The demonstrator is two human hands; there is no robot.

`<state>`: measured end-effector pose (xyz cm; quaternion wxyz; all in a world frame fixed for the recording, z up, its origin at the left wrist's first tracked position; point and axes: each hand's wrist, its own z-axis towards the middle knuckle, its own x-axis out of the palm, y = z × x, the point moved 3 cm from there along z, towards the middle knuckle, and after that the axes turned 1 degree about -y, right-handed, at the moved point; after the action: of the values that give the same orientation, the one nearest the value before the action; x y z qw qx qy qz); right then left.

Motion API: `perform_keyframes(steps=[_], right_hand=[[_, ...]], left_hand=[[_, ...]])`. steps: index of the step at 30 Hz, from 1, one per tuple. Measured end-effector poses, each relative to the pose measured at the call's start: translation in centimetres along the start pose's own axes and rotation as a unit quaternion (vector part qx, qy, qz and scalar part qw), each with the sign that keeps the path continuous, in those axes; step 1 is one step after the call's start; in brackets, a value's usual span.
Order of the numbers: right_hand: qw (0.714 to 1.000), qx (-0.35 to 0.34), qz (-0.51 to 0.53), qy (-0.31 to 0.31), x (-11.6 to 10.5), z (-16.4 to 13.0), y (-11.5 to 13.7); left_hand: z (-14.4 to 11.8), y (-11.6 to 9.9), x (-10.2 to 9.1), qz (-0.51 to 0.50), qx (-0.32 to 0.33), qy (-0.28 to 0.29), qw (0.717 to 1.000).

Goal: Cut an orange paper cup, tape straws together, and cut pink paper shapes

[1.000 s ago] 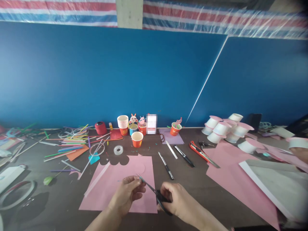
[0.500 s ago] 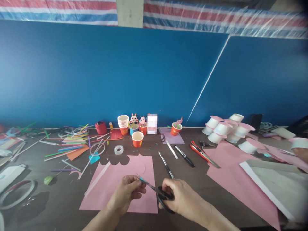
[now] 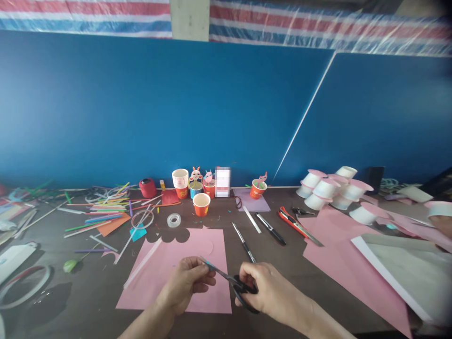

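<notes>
In the head view, my left hand [image 3: 190, 280] pinches a tiny blue piece of paper [image 3: 207, 262] between thumb and fingertips. Black-handled scissors [image 3: 231, 279] are in my right hand [image 3: 263, 287], fingers through the handles. Their blades reach left to the blue piece at my left fingertips. Beneath both hands' inner side lies a pink sheet of paper [image 3: 208, 296], its upper left edge cut in scallops. A pen [image 3: 243, 241] lies just beyond my right hand.
Behind are an orange paper cup [image 3: 201, 205], a stack of cups [image 3: 181, 181] and a tape roll [image 3: 173, 220]. Coloured strips [image 3: 106, 207] lie left. Rightward are a red utility knife [image 3: 294, 222], pink paper [image 3: 339, 245], white cups [image 3: 319, 188] and another person's hand [image 3: 443, 226].
The scissors and my right hand have shifted very slightly right. My left hand has stayed almost still, keeping its pinch on the blue piece.
</notes>
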<state>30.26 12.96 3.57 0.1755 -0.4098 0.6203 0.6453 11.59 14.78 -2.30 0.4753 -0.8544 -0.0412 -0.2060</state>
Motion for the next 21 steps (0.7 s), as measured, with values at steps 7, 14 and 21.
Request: perform_keyframes(steps=[7,14,21], right_hand=[[0.999,0.011,0.024,0.024,-0.22,-0.30,-0.22],[1.000,-0.007,-0.018,0.002,-0.61,-0.31,0.03],[1.000,0.004,-0.023,0.002,-0.37,-0.14,-0.34]], left_hand=[[-0.02,-0.20,0.11,0.008,0.002,0.017,1.000],[-0.06,-0.50,0.24,0.019,-0.006,0.021,1.000],[0.11,-0.28,0.46,-0.054,-0.021,0.011,0.998]])
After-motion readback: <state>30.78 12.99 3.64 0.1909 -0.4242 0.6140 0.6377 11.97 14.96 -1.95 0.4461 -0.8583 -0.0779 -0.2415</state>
